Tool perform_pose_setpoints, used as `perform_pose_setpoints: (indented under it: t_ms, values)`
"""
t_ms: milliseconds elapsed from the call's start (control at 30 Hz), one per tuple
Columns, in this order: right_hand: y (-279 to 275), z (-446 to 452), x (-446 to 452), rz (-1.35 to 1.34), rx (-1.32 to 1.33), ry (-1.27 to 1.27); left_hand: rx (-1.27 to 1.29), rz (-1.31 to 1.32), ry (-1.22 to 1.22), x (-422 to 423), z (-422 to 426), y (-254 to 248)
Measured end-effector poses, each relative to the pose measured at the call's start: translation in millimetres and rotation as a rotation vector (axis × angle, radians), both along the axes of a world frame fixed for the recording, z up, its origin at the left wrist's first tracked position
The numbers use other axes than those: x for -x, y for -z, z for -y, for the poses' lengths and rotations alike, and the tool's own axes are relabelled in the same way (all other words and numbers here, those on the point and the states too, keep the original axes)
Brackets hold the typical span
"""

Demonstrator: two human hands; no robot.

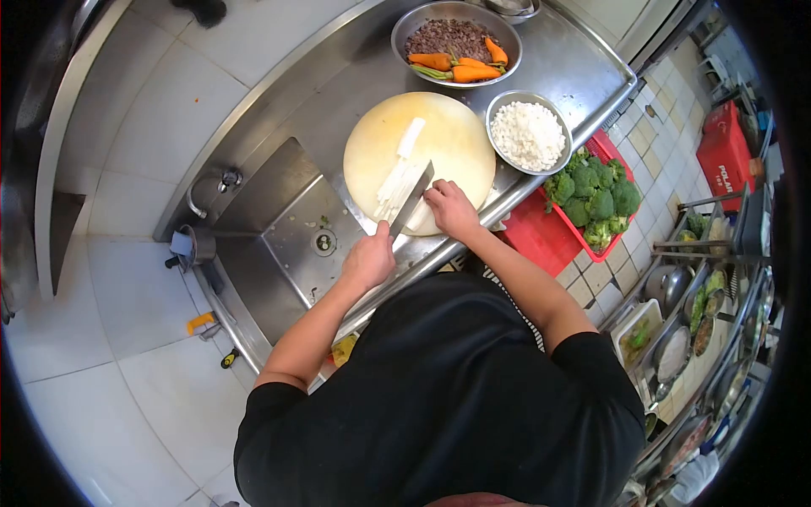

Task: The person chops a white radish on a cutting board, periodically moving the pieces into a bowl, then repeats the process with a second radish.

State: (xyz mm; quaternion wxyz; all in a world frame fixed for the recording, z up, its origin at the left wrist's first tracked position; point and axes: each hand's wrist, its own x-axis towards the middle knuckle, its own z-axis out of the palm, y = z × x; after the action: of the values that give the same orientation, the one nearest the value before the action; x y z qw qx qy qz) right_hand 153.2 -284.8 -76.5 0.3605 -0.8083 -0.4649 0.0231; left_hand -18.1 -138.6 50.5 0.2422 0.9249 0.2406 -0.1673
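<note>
The steel tabletop [562,59] runs along the sink [291,241], and the round board [465,135] sits on it, near the front edge. Below that edge, to the right, a red crate [577,239] holds broccoli [601,201], which looks to be in heads or large florets.

Beyond the board, the large bowl [508,35] holds a brownish, finely chopped mix [448,38] with several carrots [476,74] on it, whole and uncut as far as can be seen. Just beside the board, the small bowl [512,164] is heaped with white cubes [525,135]; that share of the cutting looks done.

On the board the work seems partway. The white strips [394,184] lie side by side, cut long but not into cubes, and a thicker white piece [411,138] beyond them looks less cut. The knife [412,201] stands slanted across the near half of the board, beside the strips.

The left hand [369,259] is wrapped firmly round the knife's handle. The right hand [454,209] has its fingers bent and drawn together close to the blade, over the board; whether they pinch a white piece cannot be told.
</note>
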Motion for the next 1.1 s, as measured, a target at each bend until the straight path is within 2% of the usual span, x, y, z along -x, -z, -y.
perform_pose_setpoints:
  t_ms: [167,267,367,467,567,667,733,867,1067,1100]
  values:
    - [-4,0,-1,-0.025,-0.037,0.019,-0.025,-0.093,0.069,0,3,-14]
    - [-3,1,-2,-0.032,-0.084,0.031,0.021,-0.039,0.009,-12,4,25]
    - [-1,1,-3,-0.050,-0.135,0.030,0.023,-0.030,0.066,-26,-3,2]
    - [2,5,-5,-0.093,-0.117,0.029,0.014,-0.130,0.075,-19,6,-9]
    - [5,5,-7,-0.096,-0.096,0.036,0.017,-0.018,0.023,-24,11,26]
    - [7,5,-7,-0.096,-0.091,0.046,0.023,-0.010,0.065,-24,4,12]
    - [6,7,-5,-0.109,-0.111,0.063,0.033,-0.052,0.066,-21,9,-14]
    - [5,8,-6,-0.084,-0.136,0.048,0.043,-0.005,-0.002,-20,18,31]
    - [7,12,-6,-0.096,-0.132,0.038,0.014,-0.087,0.042,-19,19,-7]
    - [9,12,-7,-0.087,-0.138,0.036,0.015,-0.078,0.032,-21,21,2]
